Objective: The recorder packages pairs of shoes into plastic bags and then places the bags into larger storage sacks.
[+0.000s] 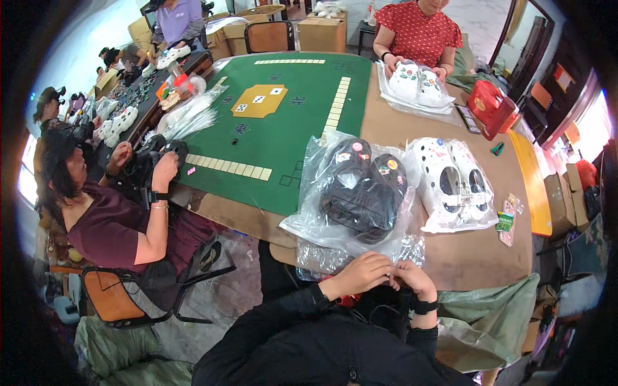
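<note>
My left hand [364, 273] and my right hand [412, 276] meet at the near table edge, fingers curled and pinched close together. Whatever they grip, if anything, is too small or hidden to make out. Just beyond them lies a pair of black clogs [360, 199] with colourful charms, inside a transparent plastic bag [299, 222]. Under its near end, another shiny plastic bag [312, 260] reaches the table edge beside my left hand. To the right rests a bagged pair of white clogs [444, 174], with a small packet of charms [508, 222] next to it.
The brown table [463, 257] carries a green game mat [257, 135] printed with tiles. Across from me, a person in red [418, 32] handles bagged white clogs [412, 87]. At left, a seated person [116, 225] works on dark clogs. A red bag [489, 106] and phone [468, 119] lie far right.
</note>
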`<state>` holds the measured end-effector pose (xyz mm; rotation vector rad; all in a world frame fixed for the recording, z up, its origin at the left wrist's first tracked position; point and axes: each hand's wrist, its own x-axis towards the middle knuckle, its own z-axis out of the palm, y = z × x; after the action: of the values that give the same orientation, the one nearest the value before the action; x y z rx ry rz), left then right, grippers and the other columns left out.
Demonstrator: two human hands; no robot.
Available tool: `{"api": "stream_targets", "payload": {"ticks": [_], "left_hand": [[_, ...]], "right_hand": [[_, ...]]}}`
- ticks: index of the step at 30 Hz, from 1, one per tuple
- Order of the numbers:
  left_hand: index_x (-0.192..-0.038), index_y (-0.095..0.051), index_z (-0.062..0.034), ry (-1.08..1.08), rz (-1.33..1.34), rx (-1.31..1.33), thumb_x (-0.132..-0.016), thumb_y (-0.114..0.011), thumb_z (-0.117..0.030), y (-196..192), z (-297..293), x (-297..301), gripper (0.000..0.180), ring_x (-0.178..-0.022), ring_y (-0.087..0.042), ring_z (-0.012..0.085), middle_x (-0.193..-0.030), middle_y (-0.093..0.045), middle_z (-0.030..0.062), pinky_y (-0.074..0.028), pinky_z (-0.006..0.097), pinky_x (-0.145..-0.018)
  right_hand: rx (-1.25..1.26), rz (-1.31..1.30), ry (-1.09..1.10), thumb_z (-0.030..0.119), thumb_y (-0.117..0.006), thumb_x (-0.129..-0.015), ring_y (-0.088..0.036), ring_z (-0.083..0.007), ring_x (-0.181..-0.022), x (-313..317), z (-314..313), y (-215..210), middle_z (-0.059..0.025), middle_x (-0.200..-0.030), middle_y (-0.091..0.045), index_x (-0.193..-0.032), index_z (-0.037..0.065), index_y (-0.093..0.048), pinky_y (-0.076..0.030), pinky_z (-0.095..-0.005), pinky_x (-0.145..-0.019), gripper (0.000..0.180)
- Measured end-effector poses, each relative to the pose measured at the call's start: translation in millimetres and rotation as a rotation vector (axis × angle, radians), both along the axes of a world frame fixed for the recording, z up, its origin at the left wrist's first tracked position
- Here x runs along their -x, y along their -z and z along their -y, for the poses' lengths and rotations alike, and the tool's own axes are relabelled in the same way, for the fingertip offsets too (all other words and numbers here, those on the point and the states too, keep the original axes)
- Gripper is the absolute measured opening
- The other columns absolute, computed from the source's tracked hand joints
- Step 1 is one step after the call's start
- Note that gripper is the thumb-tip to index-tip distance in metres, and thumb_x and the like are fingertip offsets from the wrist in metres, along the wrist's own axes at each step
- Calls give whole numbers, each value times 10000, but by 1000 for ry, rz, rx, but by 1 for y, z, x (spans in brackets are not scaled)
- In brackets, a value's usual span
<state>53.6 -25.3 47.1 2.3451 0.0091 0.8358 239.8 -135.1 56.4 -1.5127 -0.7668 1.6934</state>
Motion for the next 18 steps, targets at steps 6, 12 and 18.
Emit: {"api": "stream_targets", "payload": {"ticks": [6, 12, 18], "left_hand": [[-1092, -654, -70, 29, 48, -113, -799, -657, -106, 8, -4, 5, 295, -1093, -595, 237, -1132, -653, 67, -435, 399, -934], [-1093, -664, -80, 1, 27, -128, -800, -641, -99, 9, -2, 5, 294, -1099, -594, 228, -1143, -651, 57, -432, 399, -932], [-1096, -667, -89, -19, 28, -115, -783, -629, -79, 7, -1, 7, 315, -1145, -569, 224, -1148, -649, 42, -402, 410, -965]], "right_hand": [[-41, -116, -85, 170, -551, -964, -658, -170, -700, -4, 0, 6, -108, -801, -679, -883, -20, -660, -543, -276, -650, 234], [-30, -182, -64, 188, -547, -966, -658, -174, -745, -7, 3, 9, -93, -843, -679, -929, -15, -656, -550, -284, -696, 233], [-30, -154, -62, 189, -530, -974, -651, -175, -726, -5, 2, 8, -80, -814, -668, -902, -2, -645, -533, -277, -682, 234]]}}
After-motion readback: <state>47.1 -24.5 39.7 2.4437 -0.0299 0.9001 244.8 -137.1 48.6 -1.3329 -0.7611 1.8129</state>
